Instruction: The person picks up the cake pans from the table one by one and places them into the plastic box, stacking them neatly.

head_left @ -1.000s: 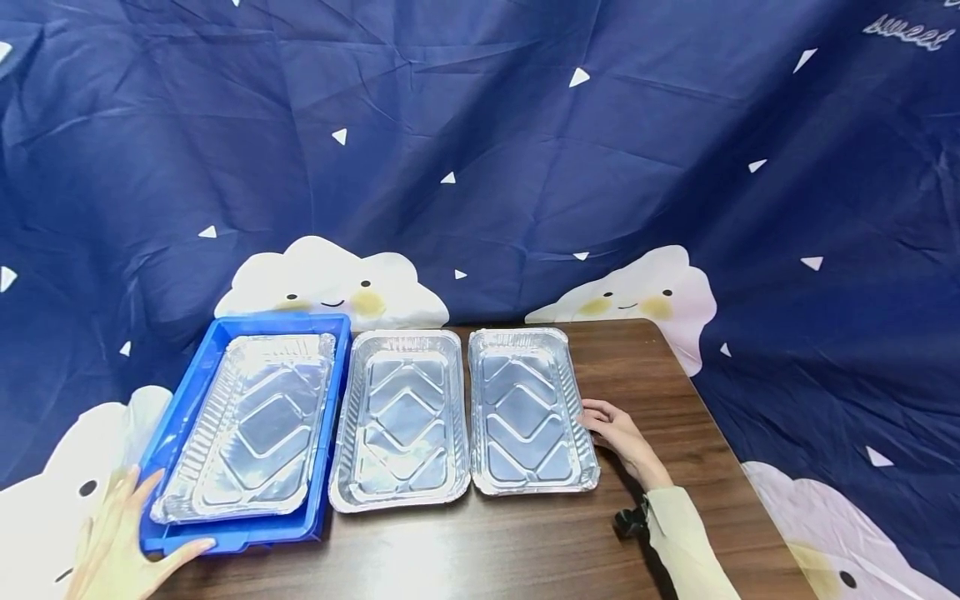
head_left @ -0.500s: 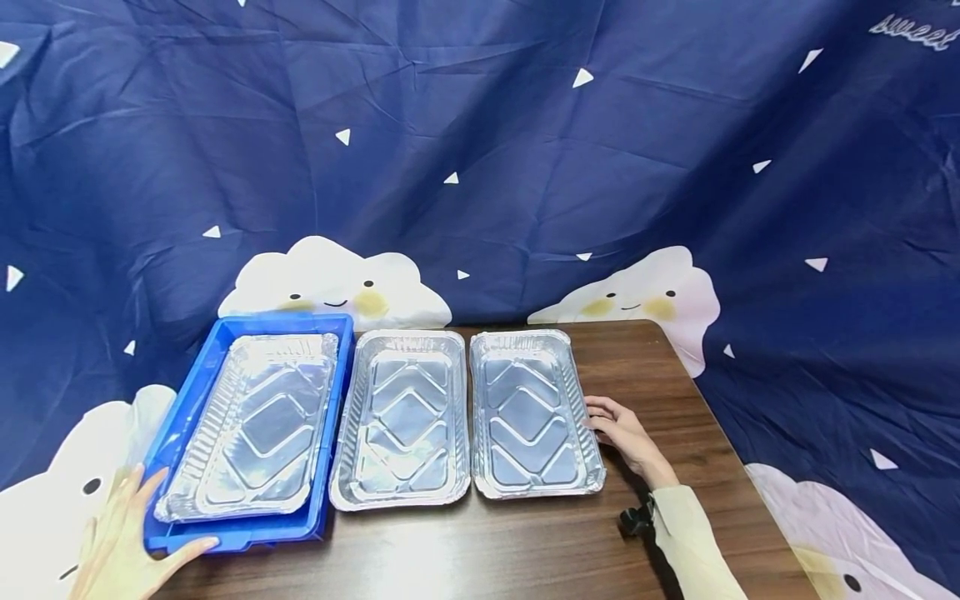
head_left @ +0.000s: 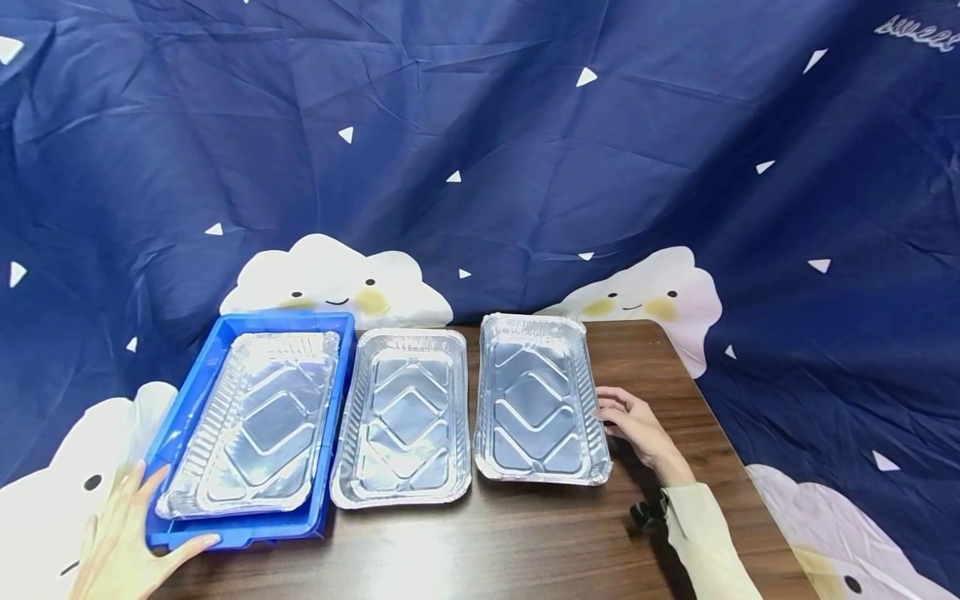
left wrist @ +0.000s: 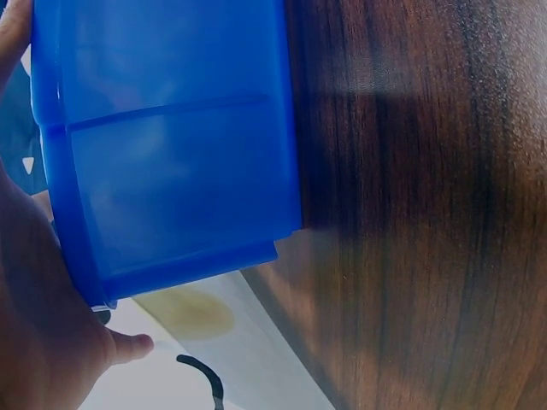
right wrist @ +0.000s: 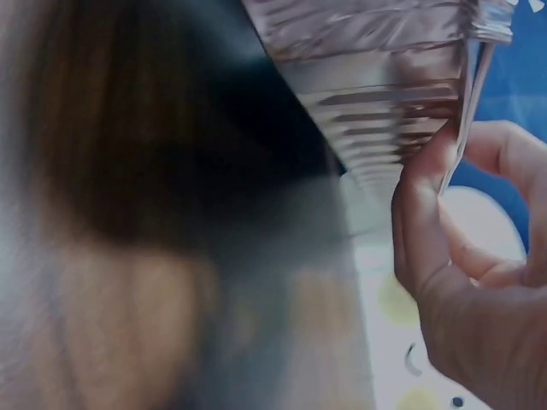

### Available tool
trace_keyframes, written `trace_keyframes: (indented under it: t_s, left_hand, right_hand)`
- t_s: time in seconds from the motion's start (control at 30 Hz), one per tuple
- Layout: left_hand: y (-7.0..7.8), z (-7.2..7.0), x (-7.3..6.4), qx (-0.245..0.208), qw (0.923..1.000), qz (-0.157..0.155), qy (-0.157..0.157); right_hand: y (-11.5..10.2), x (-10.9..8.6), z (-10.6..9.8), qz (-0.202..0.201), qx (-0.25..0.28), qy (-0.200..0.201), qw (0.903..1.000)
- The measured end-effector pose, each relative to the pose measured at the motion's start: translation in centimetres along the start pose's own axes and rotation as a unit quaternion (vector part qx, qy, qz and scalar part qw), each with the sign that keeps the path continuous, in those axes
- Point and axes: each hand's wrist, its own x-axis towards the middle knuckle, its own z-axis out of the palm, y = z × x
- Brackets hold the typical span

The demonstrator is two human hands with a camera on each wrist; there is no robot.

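In my right hand [head_left: 633, 425] I pinch the rim of a silver foil tray [head_left: 536, 400], rectangular, diamond-embossed, with ribbed sides and its open face up; it seems raised off the table [head_left: 450, 554], though blur leaves that unsure. My left hand [head_left: 120, 533] touches a shallow blue bin [head_left: 277, 531], upright, a second foil tray [head_left: 262, 425] inside.

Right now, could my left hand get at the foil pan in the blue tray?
Probably yes: your left hand is at the near left corner of the blue tray, and the foil pan inside lies uncovered.
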Motion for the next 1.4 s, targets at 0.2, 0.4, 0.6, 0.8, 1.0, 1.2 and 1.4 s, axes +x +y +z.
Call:
trace_keyframes:
  t_s: [0.2,0.4,0.6,0.8,1.0,1.2,1.4]
  left_hand:
    - [0.0,-0.1,0.1,0.006,0.9999,-0.01,-0.009]
    - [-0.1,-0.2,0.1,0.006,0.9999,-0.008,-0.005]
    - [-0.1,-0.3,0.1,0.008,1.0,0.001,-0.001]
    - [-0.2,-0.3,0.0,0.003,1.0,0.008,0.001]
    - [-0.4,-0.3,-0.1,0.005,0.9999,0.015,0.007]
    - [-0.4,-0.2,-0.2,0.005,0.9996,0.023,0.014]
    - [-0.5,0.0,0.0,0.0,0.9999,0.016,-0.001]
  right_hand:
    - [-2.9,-0.4,1.6,-0.007,0.002,-0.003,1.0]
    - [-5.4,-0.5,4.4,-0.006,0.017,-0.022,0.9996]
    - [-7.5,-0.2,8.2,-0.016,0.022,-0.037,0.9989]
    - [-8.8,0.5,12.5,-0.019,0.016,-0.049,0.9985]
    - [-10.0,1.0,17.2,-0.02,0.045,-0.058,0.9971]
    - [-10.6,1.4,21.4,-0.014,0.05,-0.057,0.9971]
    - [-11.0,1.8,25.0,-0.006,0.041,-0.056,0.9975]
